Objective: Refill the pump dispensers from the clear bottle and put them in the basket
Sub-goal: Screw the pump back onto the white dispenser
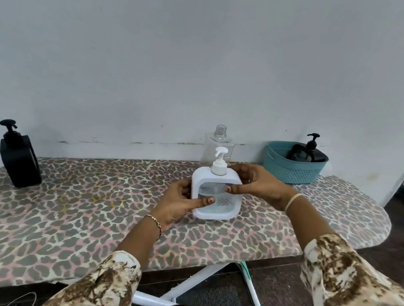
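On the leopard-print board (85, 214), left hand (175, 207) and right hand (259, 186) close their grip round the square white dispenser (218, 202).

Leopard-print board (85, 214) bears black dispenser (19, 157), clear bottle (219, 142) (uncapped), basket (293, 170).

No legible text, label, brand, number or sign in view. Faces checked: white square plastic pump dispenser (217, 201), clear plastic bottle (219, 142), black plastic pump dispenser at left (20, 162), black pump dispenser in basket (312, 152), teal woven basket (293, 170).
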Tool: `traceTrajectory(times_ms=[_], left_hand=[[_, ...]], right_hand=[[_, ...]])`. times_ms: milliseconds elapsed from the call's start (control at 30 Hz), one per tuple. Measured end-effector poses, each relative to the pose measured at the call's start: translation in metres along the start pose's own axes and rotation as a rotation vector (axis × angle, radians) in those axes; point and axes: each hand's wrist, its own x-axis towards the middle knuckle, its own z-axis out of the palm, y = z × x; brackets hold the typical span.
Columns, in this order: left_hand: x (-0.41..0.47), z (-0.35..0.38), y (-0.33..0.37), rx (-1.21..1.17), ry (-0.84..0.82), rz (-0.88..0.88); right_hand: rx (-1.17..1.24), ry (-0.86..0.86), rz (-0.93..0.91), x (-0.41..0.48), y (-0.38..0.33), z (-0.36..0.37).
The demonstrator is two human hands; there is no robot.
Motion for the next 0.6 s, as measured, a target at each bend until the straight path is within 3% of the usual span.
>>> traceTrajectory(times_ms=[233,600], left_hand=[[0.027,0.055,0.010,0.074,-0.134,0.035],[0.104,0.141,0.041,0.143,-0.131,0.153]], right_hand=[[-0.006,0.015,0.094,-0.024,0.003,-0.067],[-0.145,0.493,0.059,-0.006,0.010,-0.147]])
